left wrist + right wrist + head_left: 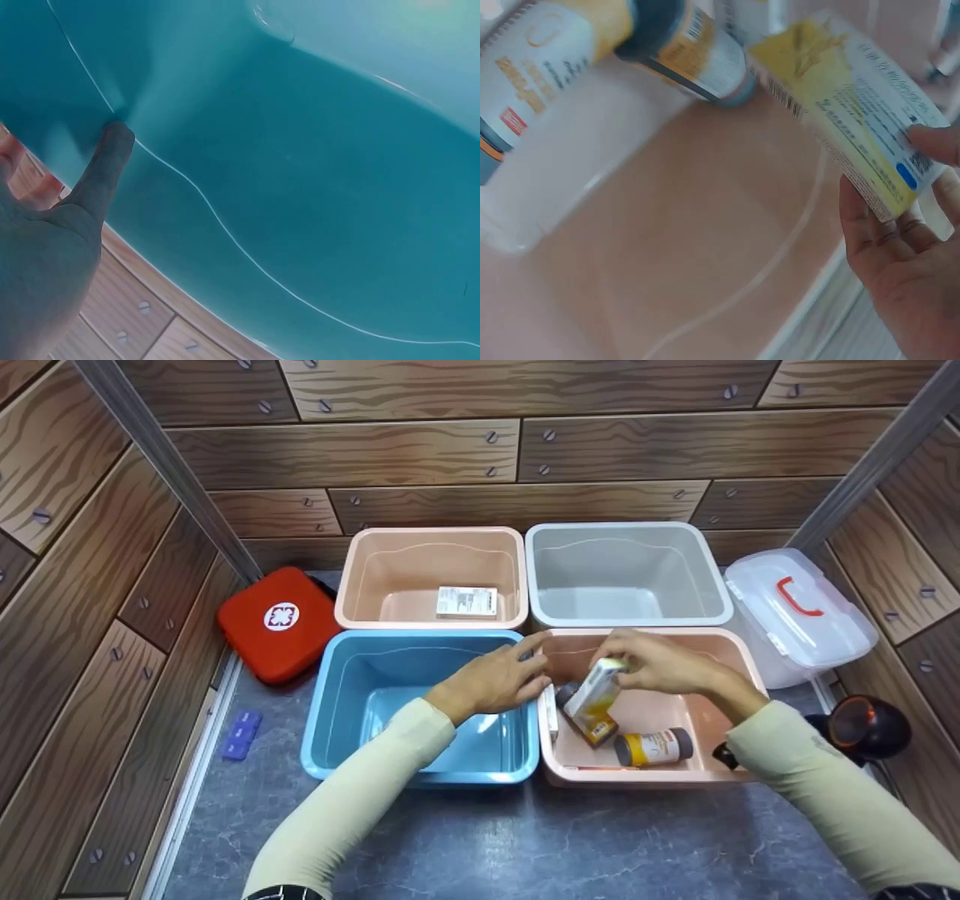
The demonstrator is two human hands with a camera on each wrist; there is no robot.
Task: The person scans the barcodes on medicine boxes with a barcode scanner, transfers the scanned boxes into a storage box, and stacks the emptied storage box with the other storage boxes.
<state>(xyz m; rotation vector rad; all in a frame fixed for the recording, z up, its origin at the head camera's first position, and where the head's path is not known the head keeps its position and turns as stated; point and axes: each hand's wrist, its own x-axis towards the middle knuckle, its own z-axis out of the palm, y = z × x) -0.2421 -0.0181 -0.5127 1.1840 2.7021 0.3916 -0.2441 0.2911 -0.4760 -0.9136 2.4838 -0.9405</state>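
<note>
My right hand (pixel 660 660) pinches a yellow-and-white medicine box (pixel 847 112), tilted above the front pink bin (pixel 652 776). Below it lie a bottle with an orange label (pixel 598 730) and a dark-capped bottle with a white-and-yellow label (pixel 656 747). A white box (pixel 551 712) leans along that bin's left wall, and a thin orange stick (pixel 600 768) lies near its front wall. My left hand (pixel 495 679) grips the rim between the blue bin (pixel 420 776) and the front pink bin. In the left wrist view its thumb (pixel 109 165) touches the blue bin's inner wall.
Behind stand another pink bin (pixel 360 585) with a white box (pixel 466 601) in it and a grey bin (pixel 630 562). A red first-aid case (pixel 277 622) and purple pill case (pixel 242 735) lie left. A clear lidded box (pixel 799 615) and dark round object (pixel 870 727) stand right.
</note>
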